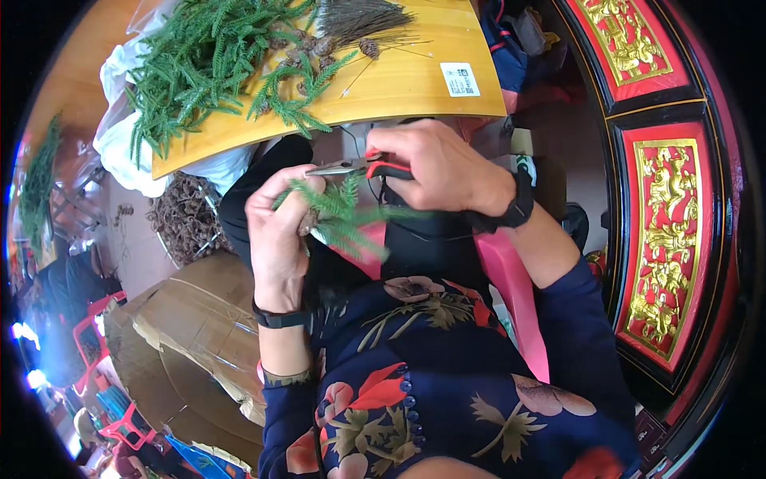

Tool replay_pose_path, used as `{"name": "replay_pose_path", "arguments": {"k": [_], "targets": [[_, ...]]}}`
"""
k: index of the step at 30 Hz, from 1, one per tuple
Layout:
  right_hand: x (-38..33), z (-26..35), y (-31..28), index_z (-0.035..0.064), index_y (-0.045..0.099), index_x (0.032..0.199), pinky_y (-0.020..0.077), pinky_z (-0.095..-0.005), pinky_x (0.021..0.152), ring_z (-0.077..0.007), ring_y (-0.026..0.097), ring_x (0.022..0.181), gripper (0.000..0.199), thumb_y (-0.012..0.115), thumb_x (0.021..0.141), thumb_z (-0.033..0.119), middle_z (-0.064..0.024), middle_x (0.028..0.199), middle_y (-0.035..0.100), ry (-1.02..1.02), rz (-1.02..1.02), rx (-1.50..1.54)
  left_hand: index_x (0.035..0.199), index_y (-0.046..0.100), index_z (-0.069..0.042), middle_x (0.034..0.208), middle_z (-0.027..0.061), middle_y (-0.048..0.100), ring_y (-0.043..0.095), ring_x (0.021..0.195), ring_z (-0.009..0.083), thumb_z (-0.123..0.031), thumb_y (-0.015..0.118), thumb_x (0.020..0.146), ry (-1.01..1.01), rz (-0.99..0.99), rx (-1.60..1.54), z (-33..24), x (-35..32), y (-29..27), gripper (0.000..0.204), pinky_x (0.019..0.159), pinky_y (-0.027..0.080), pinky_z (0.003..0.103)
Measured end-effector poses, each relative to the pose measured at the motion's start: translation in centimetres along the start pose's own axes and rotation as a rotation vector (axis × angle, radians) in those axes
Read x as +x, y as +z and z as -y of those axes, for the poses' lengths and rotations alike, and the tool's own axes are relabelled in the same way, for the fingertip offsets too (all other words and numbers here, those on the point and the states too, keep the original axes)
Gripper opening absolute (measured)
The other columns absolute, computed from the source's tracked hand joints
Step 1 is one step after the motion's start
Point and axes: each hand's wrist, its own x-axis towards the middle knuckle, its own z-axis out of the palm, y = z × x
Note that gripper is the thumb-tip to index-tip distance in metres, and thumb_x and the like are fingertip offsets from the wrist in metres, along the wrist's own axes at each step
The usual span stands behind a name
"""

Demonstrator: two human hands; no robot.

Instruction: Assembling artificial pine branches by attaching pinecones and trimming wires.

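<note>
My left hand [278, 209] is closed around the base of a green artificial pine sprig [347, 214], whose needled tips spread toward my lap, slightly blurred. A brownish lump, perhaps a pine cone, shows by its fingers. In my right hand [443, 168] are needle-nose pliers [339, 168] with red and black handles. Their metal jaws reach across to the left thumb and fingertips; what lies between the jaws is too small to make out. Both hands are above my lap, just off the near edge of the yellow table [411, 76].
A heap of green pine sprigs [199, 72] covers the table's left, beside pine cones [323, 46] and a bundle of thin dark wires [363, 17]. Below left stand a basket of brown cones [191, 227] and an open cardboard box [199, 319]. Red-and-gold carved panels [662, 239] rise at right.
</note>
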Motion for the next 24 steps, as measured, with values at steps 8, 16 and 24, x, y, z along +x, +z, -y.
{"name": "replay_pose_path", "arguments": {"k": [8,16,24], "targets": [[-0.5,0.4,0.8,0.0005,0.05,0.086,0.0433,-0.0429,0.062,-0.0405,0.055,0.076,0.023,0.064,0.069,0.006,-0.0185,0.079,0.055,0.105,-0.04,-0.064,0.095,0.068,0.002,0.081,0.0028,0.067,0.058,0.067,0.0052,0.0,0.065,0.083,0.209,-0.118,0.353,-1.0,-0.5,0.9,0.012,0.062,0.045,0.018],[1.5,-1.3,0.1,0.0039,0.053,0.094,0.0439,-0.0392,0.068,-0.035,0.055,0.079,0.032,0.066,0.064,0.005,-0.0132,0.082,0.054,-0.251,-0.146,-0.079,0.1,0.064,0.005,0.086,0.0085,0.068,0.063,0.074,0.0128,-0.004,0.063,0.081,-0.021,0.059,-0.036,-0.9,-0.2,-1.0,0.02,0.068,0.05,0.024],[2.5,-1.1,-0.5,0.0059,0.056,0.093,0.0439,-0.0364,0.069,-0.031,0.055,0.076,0.031,0.066,0.063,0.005,-0.0097,0.08,0.054,-0.429,-0.195,-0.144,0.111,0.056,0.006,0.096,0.0134,0.065,0.064,0.076,0.0179,-0.007,0.061,0.082,-0.386,0.347,-0.675,1.8,-0.5,-1.5,0.032,0.074,0.056,0.033]]}}
